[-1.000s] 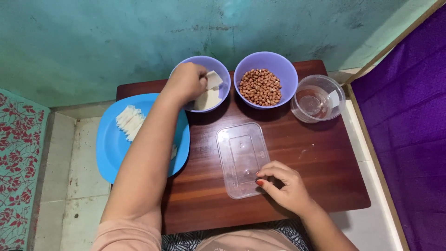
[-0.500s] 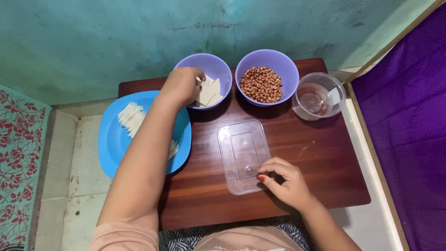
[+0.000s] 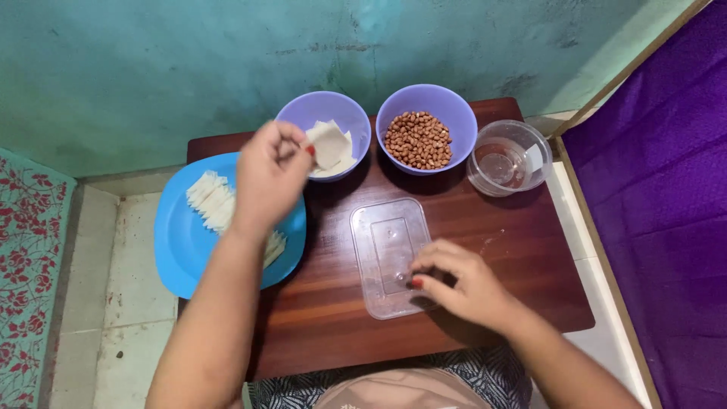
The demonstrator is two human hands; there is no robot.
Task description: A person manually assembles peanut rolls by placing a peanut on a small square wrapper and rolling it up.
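Note:
My left hand (image 3: pixel 269 176) pinches a thin white square wrapper (image 3: pixel 329 144), lifted just in front of a purple bowl (image 3: pixel 307 113) that holds more such wrappers. My right hand (image 3: pixel 462 284) rests with its fingertips on the near right corner of a clear rectangular plastic lid (image 3: pixel 388 254) lying flat on the dark wooden table (image 3: pixel 500 257). A second purple bowl (image 3: pixel 428 98) beside the first is filled with brown peanuts (image 3: pixel 418 140).
A blue plate (image 3: pixel 178 242) with several folded white pieces (image 3: pixel 216 201) overhangs the table's left edge. A clear bowl of water (image 3: pixel 509 157) stands at the back right. A teal wall runs behind, tiled floor lies left, purple cloth hangs right.
My left hand has drawn back out of the wrapper bowl toward me and the left, with one white wrapper in its fingers. My right hand stays on the clear lid.

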